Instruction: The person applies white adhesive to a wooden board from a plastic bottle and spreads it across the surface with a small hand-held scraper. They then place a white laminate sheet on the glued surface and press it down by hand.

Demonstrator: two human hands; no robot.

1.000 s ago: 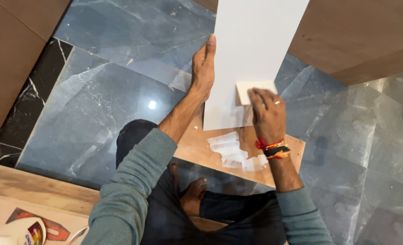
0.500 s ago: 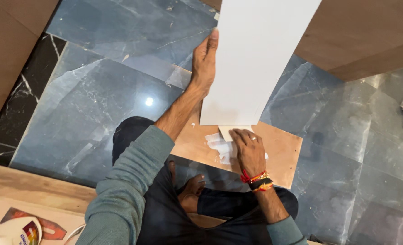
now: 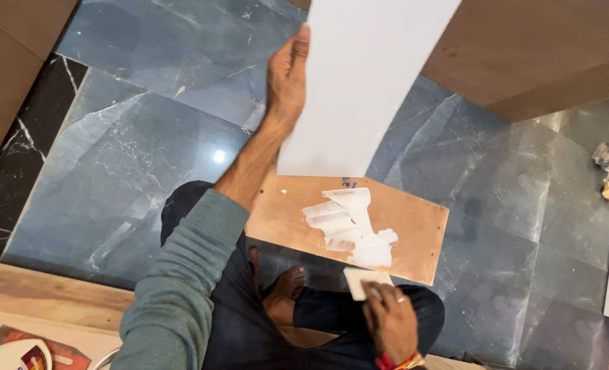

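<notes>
Plywood (image 3: 414,226) (smeared white) lies on blue marble floor (image 3: 147,144).

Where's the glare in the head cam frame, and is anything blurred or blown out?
Head view: one small bright glare spot on the glossy blue floor tiles, near the left forearm. The white sheet held by the left hand is nearly blown out, with little surface detail. The right hand and its white scraper look slightly soft; the brown board and its white paste smear are sharp.
</notes>
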